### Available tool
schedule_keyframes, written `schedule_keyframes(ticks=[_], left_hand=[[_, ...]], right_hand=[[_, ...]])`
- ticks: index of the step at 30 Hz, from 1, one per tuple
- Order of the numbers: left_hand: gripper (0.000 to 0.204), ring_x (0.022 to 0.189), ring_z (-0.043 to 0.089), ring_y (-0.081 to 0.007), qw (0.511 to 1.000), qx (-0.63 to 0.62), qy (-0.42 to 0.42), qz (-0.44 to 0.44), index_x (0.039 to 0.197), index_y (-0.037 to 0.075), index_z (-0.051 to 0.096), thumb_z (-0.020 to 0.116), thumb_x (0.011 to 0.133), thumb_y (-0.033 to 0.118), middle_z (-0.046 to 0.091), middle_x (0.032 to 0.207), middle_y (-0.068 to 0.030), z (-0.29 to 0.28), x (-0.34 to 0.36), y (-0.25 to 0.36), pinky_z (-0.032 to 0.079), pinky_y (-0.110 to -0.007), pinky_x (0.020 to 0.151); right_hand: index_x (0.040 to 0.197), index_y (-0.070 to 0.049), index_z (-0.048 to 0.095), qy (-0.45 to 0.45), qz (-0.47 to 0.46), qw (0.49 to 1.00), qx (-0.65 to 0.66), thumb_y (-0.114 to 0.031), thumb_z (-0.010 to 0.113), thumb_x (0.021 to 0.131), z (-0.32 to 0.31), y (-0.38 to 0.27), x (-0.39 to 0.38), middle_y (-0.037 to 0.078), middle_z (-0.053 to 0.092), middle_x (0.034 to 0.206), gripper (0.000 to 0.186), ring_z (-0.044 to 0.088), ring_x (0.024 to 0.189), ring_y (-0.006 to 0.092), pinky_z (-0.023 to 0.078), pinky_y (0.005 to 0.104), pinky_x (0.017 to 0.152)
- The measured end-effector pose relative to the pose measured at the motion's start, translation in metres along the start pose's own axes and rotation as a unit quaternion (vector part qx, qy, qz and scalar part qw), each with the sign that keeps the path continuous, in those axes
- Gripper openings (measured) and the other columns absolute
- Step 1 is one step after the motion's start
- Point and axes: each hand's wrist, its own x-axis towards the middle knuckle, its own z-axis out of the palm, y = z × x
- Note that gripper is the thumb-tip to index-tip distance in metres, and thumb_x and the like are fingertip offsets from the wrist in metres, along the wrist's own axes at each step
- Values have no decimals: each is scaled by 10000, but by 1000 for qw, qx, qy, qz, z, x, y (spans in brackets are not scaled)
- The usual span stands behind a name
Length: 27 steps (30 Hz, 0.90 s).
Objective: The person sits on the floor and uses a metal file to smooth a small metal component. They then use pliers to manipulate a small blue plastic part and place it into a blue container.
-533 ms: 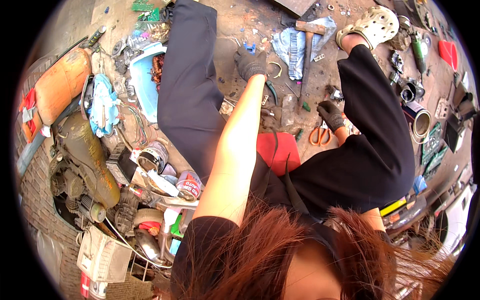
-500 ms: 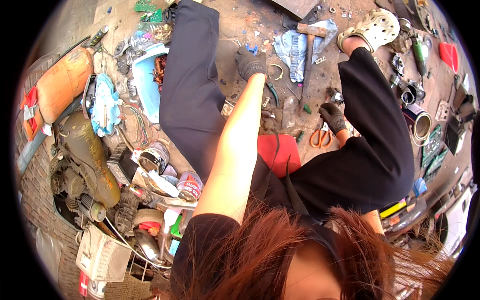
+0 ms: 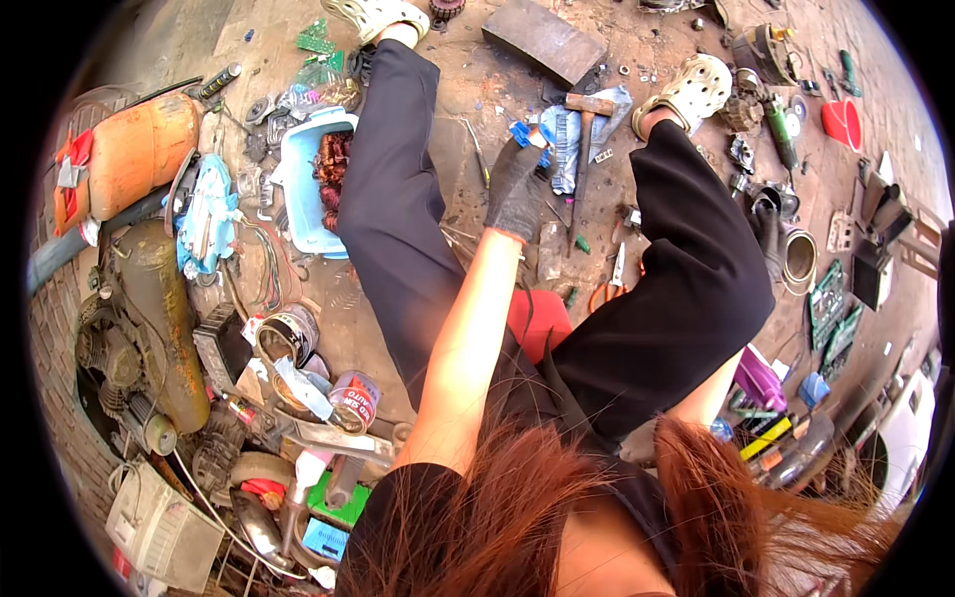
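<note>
My left hand [image 3: 514, 189], in a dark grey glove, is closed on a small blue plastic part [image 3: 532, 133] between my legs. Something pale and orange shows at that part's middle. Just right of it a wooden-handled hammer [image 3: 585, 139] lies across a piece of denim [image 3: 565, 149]. My right hand [image 3: 769, 239], gloved too, is beyond my right knee, beside round metal parts [image 3: 786, 202] and an open metal can [image 3: 799, 261]. My knee partly hides its fingers, so its grip is unclear. Orange-handled scissors [image 3: 610, 284] lie near my right thigh.
A light-blue tub [image 3: 298, 189] of copper windings stands by my left leg. Ahead lies a dark metal block [image 3: 545, 42]. Tins, motors and an orange gas cylinder [image 3: 144, 156] crowd the left. Circuit boards [image 3: 828, 303] and a red container [image 3: 843, 124] are on the right.
My left hand has picked the blue plastic part off the floor and raised it. My right hand has moved from beside the scissors to beyond my right knee. The view has shifted.
</note>
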Motion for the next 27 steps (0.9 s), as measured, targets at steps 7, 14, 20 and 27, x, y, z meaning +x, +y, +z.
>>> schedule_keyframes(ticks=[7,14,20,27], left_hand=[[408,965,595,-287,951,-185,-191,-157,1227,-10,483,596,895,198,582,1098,-162,45,-124,41,522,-435,841],[598,1078,551,-277,948,-171,-256,-82,1297,-21,408,678,853,276,548,1183,-166,49,-193,72,474,-399,921],[488,1051,584,-223,962,-145,-228,-26,1267,-2,485,666,866,208,584,1174,-108,52,-220,86,471,-355,935],[555,1139,532,-188,968,12,-252,-7,1327,-17,434,661,857,174,558,1245,-107,61,-231,99,384,-317,1005]], right_hand=[[1154,21,545,-34,-232,971,53,-175,561,926,55,-152,-134,161,639,1026,301,625,860,194,519,292,758],[1096,28,561,-384,-189,903,-40,-18,607,859,98,-135,-265,93,627,961,246,610,859,134,489,262,786],[1071,14,590,-454,-179,867,-102,-45,688,803,100,-119,-309,57,639,884,291,598,791,98,477,238,745],[1046,9,607,-396,-116,907,-81,-90,685,833,106,-115,-322,26,609,831,248,552,749,62,473,226,686]])
